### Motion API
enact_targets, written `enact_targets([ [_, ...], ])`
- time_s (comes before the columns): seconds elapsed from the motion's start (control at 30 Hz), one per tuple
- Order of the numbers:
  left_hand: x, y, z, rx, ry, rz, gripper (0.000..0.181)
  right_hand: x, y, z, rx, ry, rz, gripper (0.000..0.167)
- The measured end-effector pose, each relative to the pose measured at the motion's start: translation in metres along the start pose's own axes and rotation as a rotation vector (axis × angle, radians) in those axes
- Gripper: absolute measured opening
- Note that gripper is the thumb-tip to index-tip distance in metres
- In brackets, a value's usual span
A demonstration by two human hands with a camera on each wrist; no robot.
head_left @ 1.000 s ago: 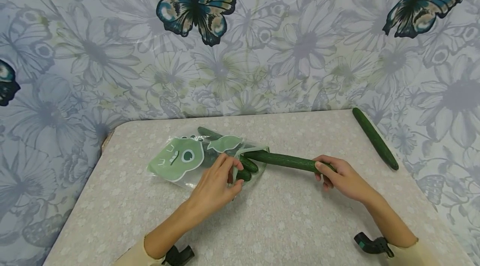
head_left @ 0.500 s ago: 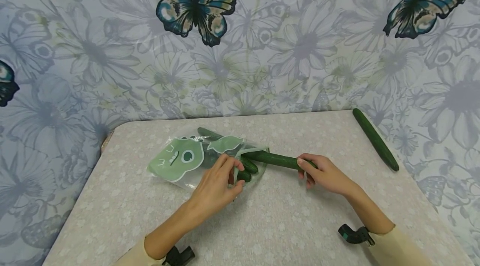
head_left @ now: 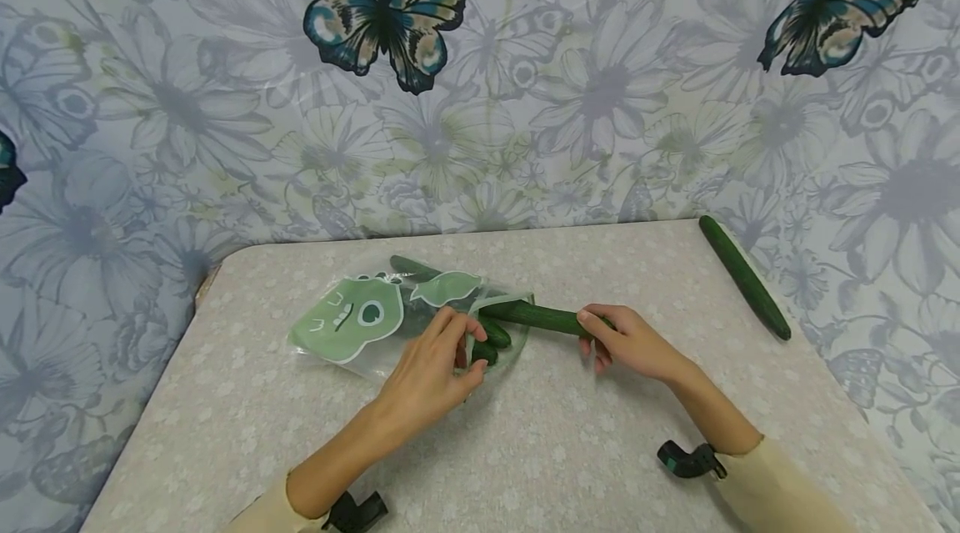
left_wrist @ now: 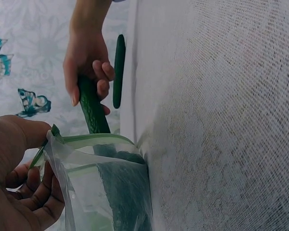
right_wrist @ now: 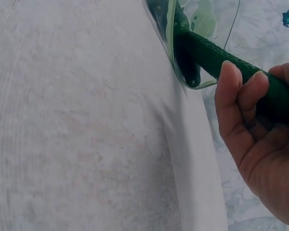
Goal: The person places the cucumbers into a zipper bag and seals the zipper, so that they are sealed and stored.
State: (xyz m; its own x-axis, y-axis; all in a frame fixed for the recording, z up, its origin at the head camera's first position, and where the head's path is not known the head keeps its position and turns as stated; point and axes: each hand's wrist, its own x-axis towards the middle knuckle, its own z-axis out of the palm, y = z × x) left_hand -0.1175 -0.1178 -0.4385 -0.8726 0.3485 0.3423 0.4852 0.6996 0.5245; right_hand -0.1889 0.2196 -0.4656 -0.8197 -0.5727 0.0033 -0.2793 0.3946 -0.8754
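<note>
A clear zip bag [head_left: 341, 329] with a green cartoon print lies on the table, its mouth facing right. My left hand [head_left: 431, 366] pinches the near side of the bag's mouth; the left wrist view shows the thumb on its green zip edge [left_wrist: 94, 138]. Several cucumbers are inside, two of their ends [head_left: 495, 334] showing at the opening. My right hand [head_left: 637, 345] grips the outer end of another cucumber [head_left: 536, 316], whose far part is within the bag. In the right wrist view, fingers curl round this cucumber [right_wrist: 219, 55].
One more cucumber [head_left: 745, 279] lies by the table's right edge. The table [head_left: 570, 450] has a pale patterned cover. Behind it hangs a butterfly-and-flower cloth [head_left: 600, 99]. Black wrist devices [head_left: 686, 460] sit at both sleeves.
My right hand has moved left, pushing the gripped cucumber deeper into the bag, so less of it shows outside. The left hand and bag have stayed nearly still.
</note>
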Motion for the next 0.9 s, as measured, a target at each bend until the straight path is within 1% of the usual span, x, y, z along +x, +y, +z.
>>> enact_targets([
  [0.27, 0.000, 0.000, 0.001, 0.004, -0.002, 0.001, 0.032, 0.010, 0.002, 0.007, 0.032, -0.002, -0.026, 0.044],
  [0.47, 0.002, 0.001, 0.000, -0.003, -0.017, -0.012, 0.031, 0.018, -0.001, 0.014, 0.037, -0.006, -0.022, 0.043],
  [0.73, 0.004, 0.004, 0.002, 0.008, -0.022, -0.003, 0.030, 0.027, -0.008, 0.022, 0.016, -0.005, 0.031, 0.039],
  [0.9, 0.005, 0.006, 0.002, 0.012, -0.019, 0.000, 0.030, 0.033, -0.010, 0.030, 0.014, 0.004, 0.048, 0.038],
])
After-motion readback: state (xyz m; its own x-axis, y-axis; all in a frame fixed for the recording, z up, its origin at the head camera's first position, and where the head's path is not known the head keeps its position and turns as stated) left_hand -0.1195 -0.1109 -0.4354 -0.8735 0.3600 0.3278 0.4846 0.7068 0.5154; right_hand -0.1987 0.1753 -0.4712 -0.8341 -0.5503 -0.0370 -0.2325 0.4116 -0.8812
